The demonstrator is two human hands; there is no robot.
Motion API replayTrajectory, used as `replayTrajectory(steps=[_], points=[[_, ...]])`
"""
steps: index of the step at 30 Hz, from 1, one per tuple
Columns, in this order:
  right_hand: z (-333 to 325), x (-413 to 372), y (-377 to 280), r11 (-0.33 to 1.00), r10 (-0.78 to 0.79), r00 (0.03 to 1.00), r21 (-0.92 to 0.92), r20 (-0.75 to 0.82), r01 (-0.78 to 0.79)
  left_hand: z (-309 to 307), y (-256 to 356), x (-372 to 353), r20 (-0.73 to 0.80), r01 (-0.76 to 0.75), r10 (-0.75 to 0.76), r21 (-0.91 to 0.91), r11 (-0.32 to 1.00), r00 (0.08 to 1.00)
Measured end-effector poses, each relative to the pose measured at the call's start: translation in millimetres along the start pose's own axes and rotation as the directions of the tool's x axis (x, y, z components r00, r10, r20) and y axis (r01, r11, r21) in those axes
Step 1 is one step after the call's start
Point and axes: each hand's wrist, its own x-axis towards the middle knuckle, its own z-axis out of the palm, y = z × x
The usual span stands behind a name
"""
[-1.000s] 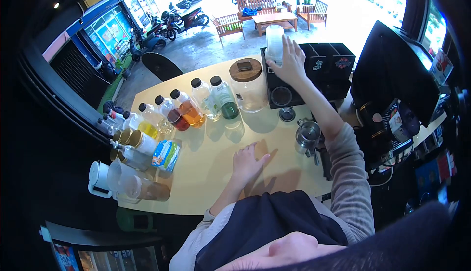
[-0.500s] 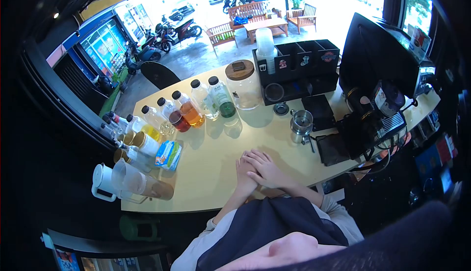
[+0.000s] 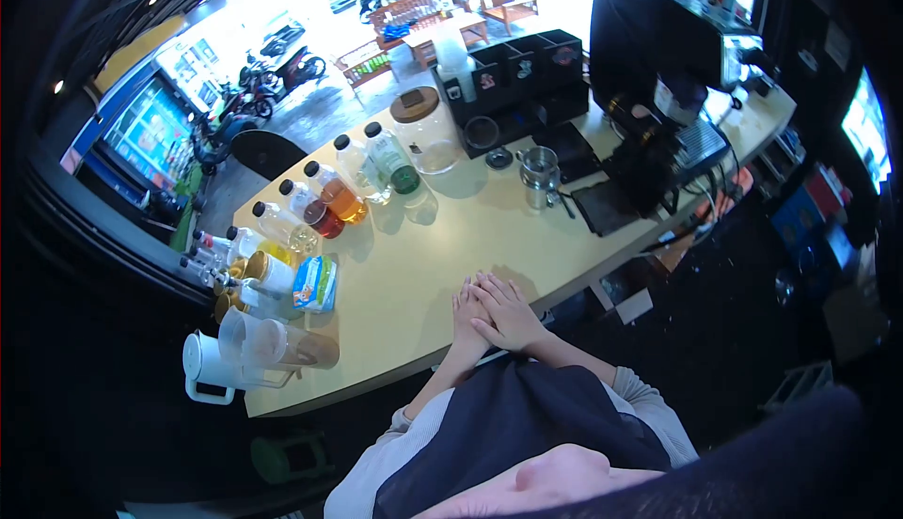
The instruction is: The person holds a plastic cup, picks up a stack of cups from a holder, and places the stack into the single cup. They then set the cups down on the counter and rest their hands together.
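Observation:
My right hand [image 3: 508, 314] lies over my left hand [image 3: 464, 320] at the near edge of the counter. The right fingers are stretched out and slightly apart across the back of the left hand. Only part of the left hand shows, its fingers extended flat beneath the right. Neither hand holds an object. To their left lies a blue and white soft pack [image 3: 315, 284]. Farther off to the right stands a metal cup [image 3: 539, 173], with a small dark round piece [image 3: 499, 158] beside it.
Several capped bottles, among them an orange one [image 3: 340, 197], line the far left edge. Plastic pitchers [image 3: 306, 345] stand at the near left. Behind are a wooden-lidded jar [image 3: 437, 148], a black organizer [image 3: 522, 105] with cups, and a large dark machine [image 3: 649, 49] at right.
The camera view has turned rightward, so the counter and its items appear shifted left and up. My hands stay stacked in the same pose.

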Motion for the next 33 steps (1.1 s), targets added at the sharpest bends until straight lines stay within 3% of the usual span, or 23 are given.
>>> replayTrajectory(steps=[14,20,26,31,33], points=[[-3,-143,-25,0.946,0.300,0.949,-0.098,-0.096,-0.309,44,68,-73,0.183,-0.369,0.387,-0.125,0.921,0.904],[-15,-178,-32,0.908,0.383,0.904,-0.103,-0.187,-0.406,54,96,-83,0.187,-0.523,0.522,-0.050,0.851,0.832],[-30,-208,-19,0.886,0.413,0.868,-0.100,-0.274,-0.453,68,132,-79,0.163,-0.600,0.595,-0.028,0.800,0.787],[-52,-242,7,0.865,0.466,0.835,-0.046,-0.295,-0.499,67,185,-71,0.359,-0.614,0.573,-0.001,0.790,0.737],[-68,-260,20,0.858,0.472,0.818,-0.041,-0.328,-0.512,79,213,-68,0.341,-0.631,0.592,0.008,0.775,0.731]])
